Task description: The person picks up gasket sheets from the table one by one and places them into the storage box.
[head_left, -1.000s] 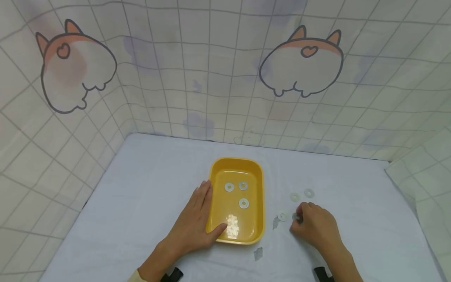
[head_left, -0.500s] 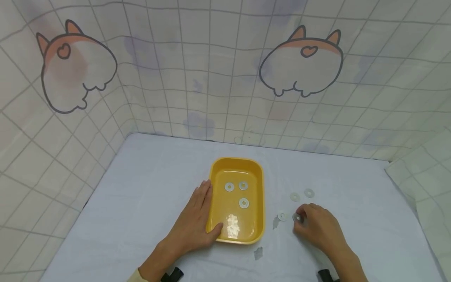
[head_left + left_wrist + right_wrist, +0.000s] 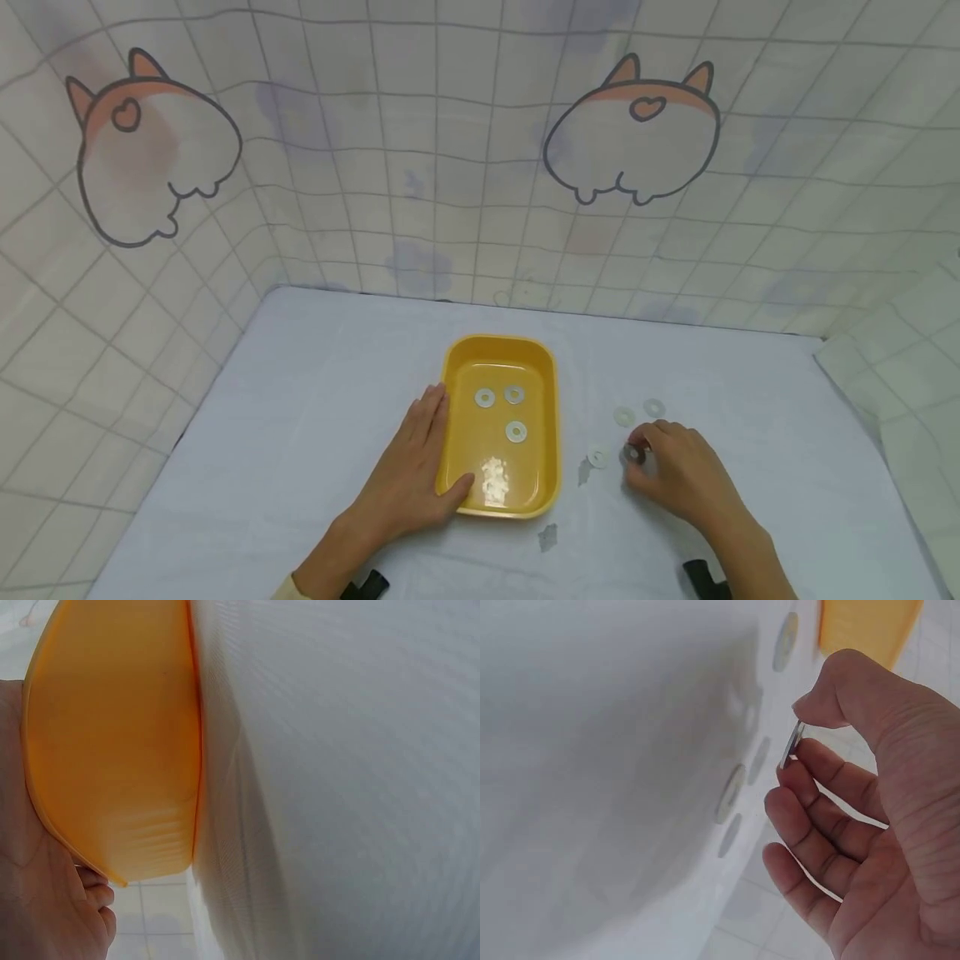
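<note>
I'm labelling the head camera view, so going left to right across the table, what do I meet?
Left hand → yellow tray → lone washer on the cloth → washer pinched in the right hand. Two more washers lie farther back, above the hand; their place overlaps.

Pale blue table [image 3: 300, 433] w/ grid-check cloth walls [image 3: 450, 167], cartoon corgi-rump prints [image 3: 630, 129]; soft even light.

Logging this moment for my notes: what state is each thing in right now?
Yellow tray: upright, open, three washers inside.
Left hand: rests against the tray's side.
Right hand: pinches one washer.
Loose washers: three flat on the table.
</note>
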A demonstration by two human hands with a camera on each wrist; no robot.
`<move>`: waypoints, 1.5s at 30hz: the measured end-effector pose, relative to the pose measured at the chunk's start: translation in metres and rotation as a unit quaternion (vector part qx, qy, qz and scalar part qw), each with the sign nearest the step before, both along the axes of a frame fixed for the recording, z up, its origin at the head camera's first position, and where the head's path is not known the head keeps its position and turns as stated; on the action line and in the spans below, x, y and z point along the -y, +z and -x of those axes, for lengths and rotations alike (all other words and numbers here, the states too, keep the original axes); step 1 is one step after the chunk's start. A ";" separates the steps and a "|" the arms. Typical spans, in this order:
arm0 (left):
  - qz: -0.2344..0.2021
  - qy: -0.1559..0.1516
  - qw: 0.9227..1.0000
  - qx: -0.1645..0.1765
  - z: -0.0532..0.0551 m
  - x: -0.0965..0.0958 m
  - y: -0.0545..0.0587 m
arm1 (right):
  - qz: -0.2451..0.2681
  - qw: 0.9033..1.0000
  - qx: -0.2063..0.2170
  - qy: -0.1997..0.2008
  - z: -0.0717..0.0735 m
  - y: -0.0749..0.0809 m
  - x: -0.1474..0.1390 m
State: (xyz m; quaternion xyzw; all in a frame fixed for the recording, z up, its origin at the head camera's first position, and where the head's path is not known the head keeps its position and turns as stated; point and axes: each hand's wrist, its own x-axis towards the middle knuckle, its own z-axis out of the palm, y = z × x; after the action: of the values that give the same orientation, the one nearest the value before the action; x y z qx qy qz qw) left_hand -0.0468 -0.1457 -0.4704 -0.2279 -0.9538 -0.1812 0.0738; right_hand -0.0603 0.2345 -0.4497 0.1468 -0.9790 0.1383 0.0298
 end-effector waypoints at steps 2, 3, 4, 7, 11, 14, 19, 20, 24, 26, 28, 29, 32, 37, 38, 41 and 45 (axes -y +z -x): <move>0.000 -0.001 1.000 0.004 -0.001 0.002 0.001 | 0.002 1.000 -0.005 0.004 0.000 0.003 0.003; 0.000 -0.001 1.000 0.004 -0.001 0.003 0.001 | 0.002 1.000 -0.007 0.006 -0.001 0.005 0.004; 0.002 -0.002 1.000 0.006 -0.001 0.003 0.000 | 0.002 1.000 -0.008 0.007 -0.001 0.006 0.004; 0.002 -0.002 1.000 0.007 -0.001 0.003 0.001 | 0.002 1.000 -0.011 0.009 -0.001 0.009 0.005; -0.001 -0.002 1.000 0.010 -0.001 0.003 0.002 | -0.001 1.000 -0.018 0.009 -0.001 0.011 0.007; 0.000 -0.002 1.000 0.010 0.000 0.002 0.003 | 0.002 0.999 -0.033 0.017 0.000 0.013 0.007; -0.003 -0.004 1.000 0.010 0.000 0.001 0.004 | 0.007 0.998 -0.057 0.033 0.002 0.016 0.007; -0.004 -0.004 1.000 0.012 0.000 0.001 0.004 | 0.007 0.998 -0.057 0.034 0.003 0.017 0.007; -0.003 -0.004 1.000 0.018 0.000 0.001 0.004 | -0.003 0.998 -0.053 0.036 0.005 0.019 0.009; -0.001 -0.002 1.000 0.017 0.000 0.000 0.003 | -0.009 0.998 -0.052 0.038 0.006 0.020 0.011; 0.001 -0.002 1.000 0.017 0.000 0.000 0.003 | -0.011 0.998 -0.051 0.039 0.008 0.022 0.012; 0.002 -0.002 1.000 0.018 0.000 0.000 0.003 | -0.011 0.998 -0.049 0.040 0.009 0.023 0.013; 0.007 -0.003 1.000 0.022 0.001 0.000 0.002 | -0.005 0.998 -0.040 0.039 0.012 0.026 0.016; 0.009 -0.005 1.000 0.029 0.001 0.000 0.004 | 0.006 0.999 -0.022 0.033 0.016 0.028 0.020; 0.010 -0.005 1.000 0.029 0.001 0.001 0.004 | 0.010 0.999 -0.020 0.034 0.017 0.028 0.021; 0.010 -0.002 1.000 0.028 0.001 0.002 0.004 | 0.027 0.999 -0.016 0.040 0.020 0.030 0.024; 0.009 -0.001 1.000 0.018 -0.001 0.003 0.004 | 0.045 0.998 -0.015 0.048 0.022 0.032 0.031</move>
State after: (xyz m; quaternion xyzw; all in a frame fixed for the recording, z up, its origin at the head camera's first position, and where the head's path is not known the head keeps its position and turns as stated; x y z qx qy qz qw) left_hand -0.0462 -0.1483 -0.4666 -0.2262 -0.9563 -0.1771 0.0548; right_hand -0.0821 0.2035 -0.4175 0.1938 -0.9631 0.1815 0.0441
